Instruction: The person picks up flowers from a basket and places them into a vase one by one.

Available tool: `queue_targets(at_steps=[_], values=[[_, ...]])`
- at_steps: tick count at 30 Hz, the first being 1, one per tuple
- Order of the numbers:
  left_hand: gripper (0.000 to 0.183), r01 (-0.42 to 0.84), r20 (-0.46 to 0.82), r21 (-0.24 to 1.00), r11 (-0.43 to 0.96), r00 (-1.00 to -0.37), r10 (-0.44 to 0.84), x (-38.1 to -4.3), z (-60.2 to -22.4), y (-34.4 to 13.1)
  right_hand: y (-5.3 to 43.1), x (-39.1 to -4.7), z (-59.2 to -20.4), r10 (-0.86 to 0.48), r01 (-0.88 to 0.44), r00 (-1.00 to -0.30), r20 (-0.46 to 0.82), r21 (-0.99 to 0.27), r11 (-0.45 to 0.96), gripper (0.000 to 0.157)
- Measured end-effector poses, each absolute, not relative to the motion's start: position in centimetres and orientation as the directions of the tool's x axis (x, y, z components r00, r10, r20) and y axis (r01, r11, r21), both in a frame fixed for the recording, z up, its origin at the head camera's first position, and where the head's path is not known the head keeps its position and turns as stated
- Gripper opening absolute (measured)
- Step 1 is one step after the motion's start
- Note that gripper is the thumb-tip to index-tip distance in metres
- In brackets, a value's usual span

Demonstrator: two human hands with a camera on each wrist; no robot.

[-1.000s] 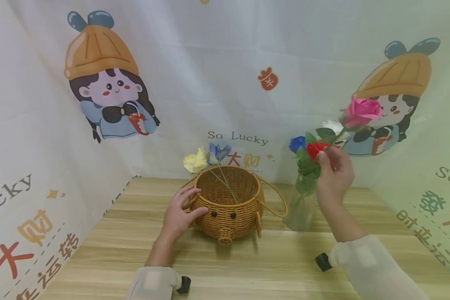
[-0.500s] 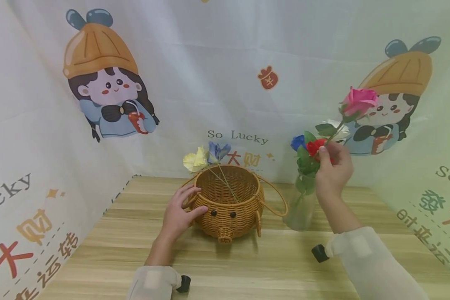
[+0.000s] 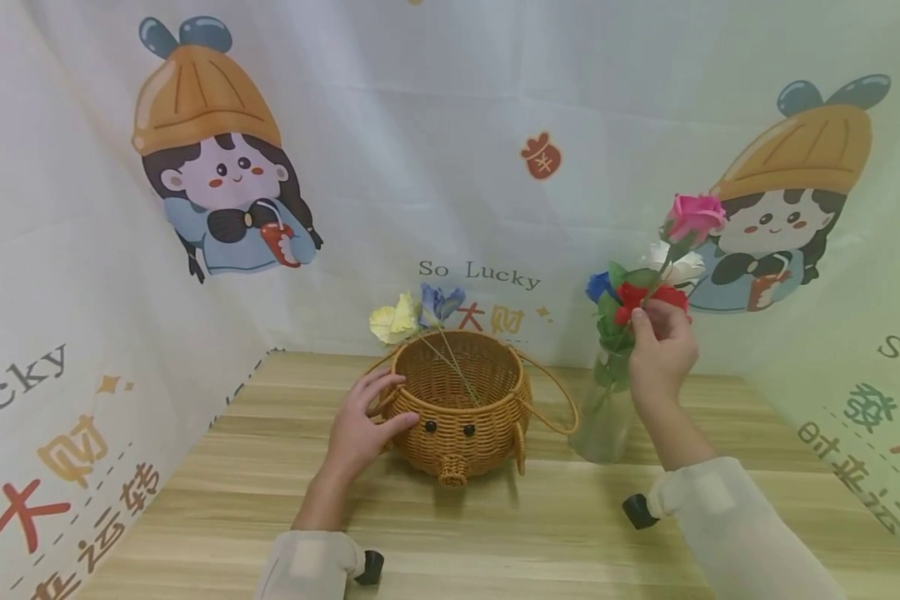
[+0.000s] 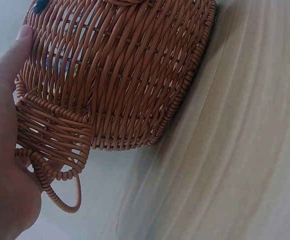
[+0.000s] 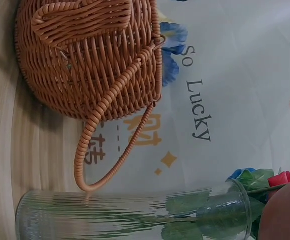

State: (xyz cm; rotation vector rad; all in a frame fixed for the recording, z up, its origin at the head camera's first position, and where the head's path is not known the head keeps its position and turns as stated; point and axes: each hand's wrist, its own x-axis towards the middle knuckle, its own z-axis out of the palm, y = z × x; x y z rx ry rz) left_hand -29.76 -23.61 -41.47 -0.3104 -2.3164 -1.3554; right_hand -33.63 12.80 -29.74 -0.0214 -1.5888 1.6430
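Note:
My left hand (image 3: 356,421) grips the left side of a pig-faced wicker basket (image 3: 457,446), thumb at the front rim. In the left wrist view its fingers go behind the basket's woven ear (image 4: 55,132). A yellow flower (image 3: 393,318) and a blue-violet flower (image 3: 441,304) lean out over the basket's back rim. My right hand (image 3: 663,354) pinches the stem of a pink rose (image 3: 693,218) above a clear glass vase (image 3: 600,433). Red (image 3: 633,302), blue (image 3: 602,287) and white roses (image 3: 678,267) stand in the vase. The right wrist view has a green stem running from the hand to the vase's mouth.
The basket's handle (image 5: 92,130) hangs out to the right, close to the vase. Beneath everything is a wood-grain tabletop (image 3: 495,542). A printed white cloth (image 3: 420,167) closes off the back and both sides.
The pink rose has risen a little, then come down and to the left, its stem more upright. My right hand has shifted slightly left with it. My left hand stays on the basket.

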Motion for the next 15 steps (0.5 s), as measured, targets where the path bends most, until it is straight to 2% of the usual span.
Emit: queue_targets(at_steps=[7, 15], values=[[0.06, 0.39, 0.476, 0.757, 0.524, -0.879, -0.033, -29.75, -41.51, -23.65, 12.63, -33.77, -29.99, 0.549, -0.56, -0.642, 0.535, -0.816, 0.141, 0.02], [0.059, 0.373, 0.468, 0.756, 0.538, -0.882, -0.045, -29.78, -41.41, -23.6, 12.45, -33.81, -29.93, 0.563, -0.566, -0.634, 0.531, -0.814, 0.13, 0.01]])
